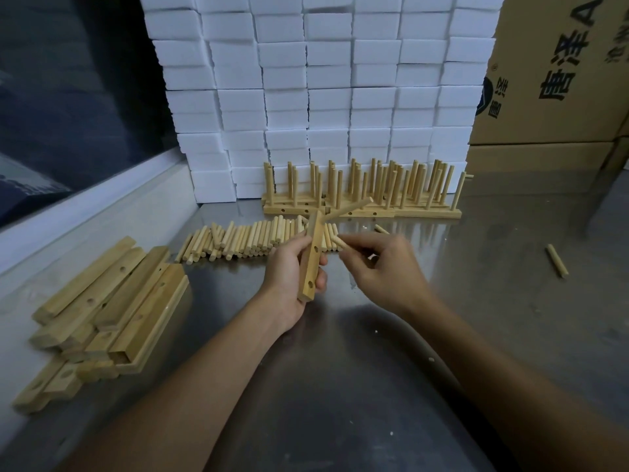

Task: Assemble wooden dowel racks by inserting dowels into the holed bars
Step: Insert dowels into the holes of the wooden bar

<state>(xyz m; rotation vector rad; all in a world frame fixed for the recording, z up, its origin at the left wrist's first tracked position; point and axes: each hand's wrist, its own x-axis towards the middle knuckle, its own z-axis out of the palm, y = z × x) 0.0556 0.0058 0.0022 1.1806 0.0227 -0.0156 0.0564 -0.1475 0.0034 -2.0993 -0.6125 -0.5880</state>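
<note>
Left hand (295, 267) grips a holed bar (312, 258) upright above the worktop (374, 369), holes turned toward the right so they're reachable; one dowel (352, 209) already sits in its top hole. Right hand (381, 267) pinches a loose dowel (340, 242) near the middle hole, likely next insert. Dowel supply (252, 240) and spare bars (112, 308) lie close; finished racks (360, 195) parked behind.

Bare steel tabletop (340, 386) open in the foreground and at right, save one stray dowel (557, 265); loose dowels (252, 241) and finished racks (360, 195) block the rear; stacked holed bars (109, 308) occupy the left
</note>
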